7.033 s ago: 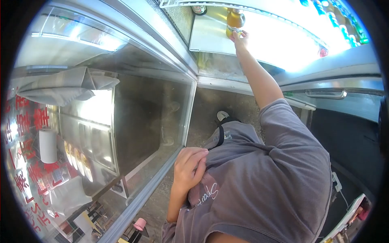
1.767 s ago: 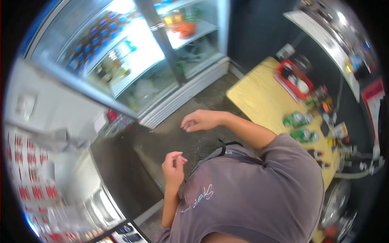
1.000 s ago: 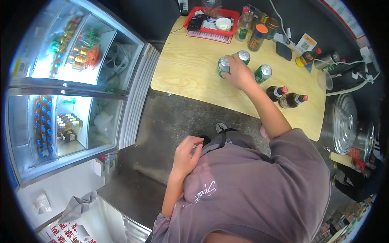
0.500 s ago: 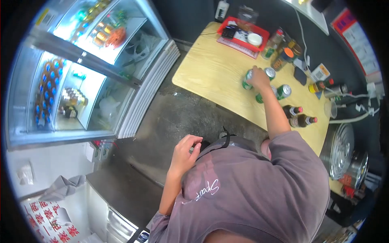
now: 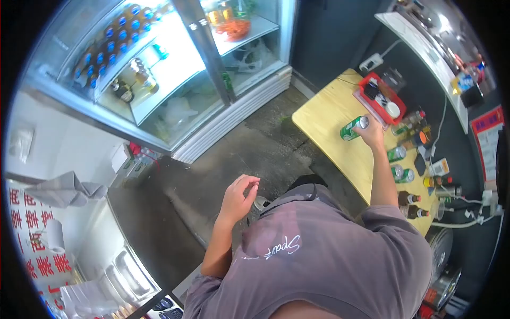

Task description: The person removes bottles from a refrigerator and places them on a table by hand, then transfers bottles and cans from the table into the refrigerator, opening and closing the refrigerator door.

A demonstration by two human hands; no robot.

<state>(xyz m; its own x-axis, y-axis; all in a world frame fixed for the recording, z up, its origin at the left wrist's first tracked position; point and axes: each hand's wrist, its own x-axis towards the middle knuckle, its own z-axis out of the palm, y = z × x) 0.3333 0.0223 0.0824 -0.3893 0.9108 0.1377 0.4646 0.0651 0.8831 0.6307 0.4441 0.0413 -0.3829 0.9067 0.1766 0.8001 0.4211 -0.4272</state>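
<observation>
My right hand (image 5: 371,132) is closed around a green and silver drink can (image 5: 351,128), tilted and held over the wooden table. Behind that wrist, several more green cans stand on the table: one can (image 5: 396,154) nearer the red tray, and a pair, including a can (image 5: 407,175), closer to me. Two dark brown bottles (image 5: 413,211) with red caps are beyond my right forearm. My left hand (image 5: 241,195) hangs above the dark floor at my waist, fingers loosely bent and apart, with nothing in it.
A lit glass-door fridge (image 5: 186,106) holding rows of bottles stands ahead on the left. On the table (image 5: 324,114) are a red tray (image 5: 397,100), sauce bottles (image 5: 417,140) and cables along the wall. A metal-topped counter (image 5: 125,276) is at lower left.
My right hand has lifted the can off the table and drawn it away from the other cans. My view has turned left toward the fridge. The left hand stays at my waist.
</observation>
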